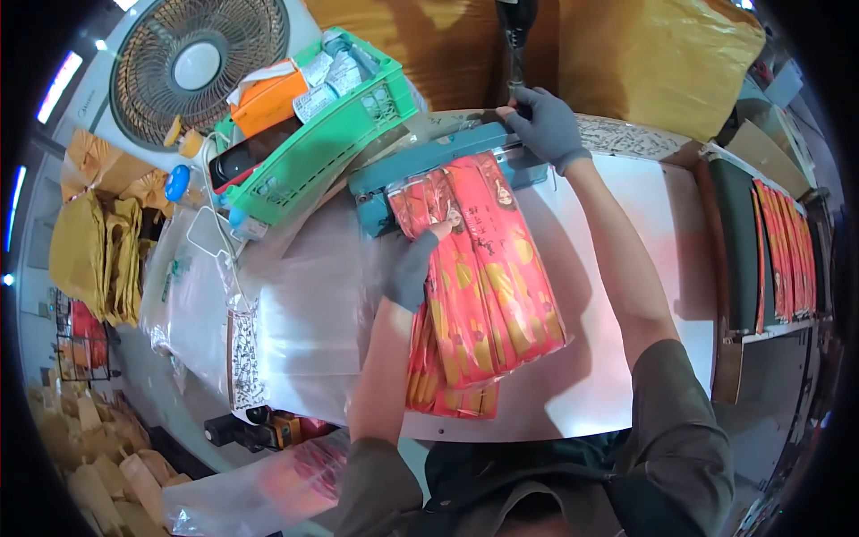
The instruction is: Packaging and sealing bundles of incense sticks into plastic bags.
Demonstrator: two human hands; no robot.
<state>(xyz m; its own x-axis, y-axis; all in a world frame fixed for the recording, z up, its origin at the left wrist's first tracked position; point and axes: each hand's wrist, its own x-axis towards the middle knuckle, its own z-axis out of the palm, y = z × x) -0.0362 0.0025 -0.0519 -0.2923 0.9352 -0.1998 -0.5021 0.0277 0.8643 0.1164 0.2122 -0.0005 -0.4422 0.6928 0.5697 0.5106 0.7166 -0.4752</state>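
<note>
My left hand (414, 273), in a grey fingerless-tipped glove, grips a clear plastic pack of red and gold printed packets (501, 277). Its thumb lies on top of the pack; the other fingers are hidden beneath. The pack's far end rests against a teal heat sealer (429, 161). At the sealer's right end, my right hand (548, 130), gloved alike, has its fingers curled over the end of the long arm. Below the held pack, more red and gold packets (452, 400) lie on the white table (617, 376), partly covered.
A green basket (313, 161) of boxes and bottles stands left of the sealer, before a fan (197, 67). Clear plastic bags (304, 304) cover the table's left side. A dark bottle-shaped tool (516, 27) hangs beyond the sealer. Red packets (786, 251) stand in a box at right.
</note>
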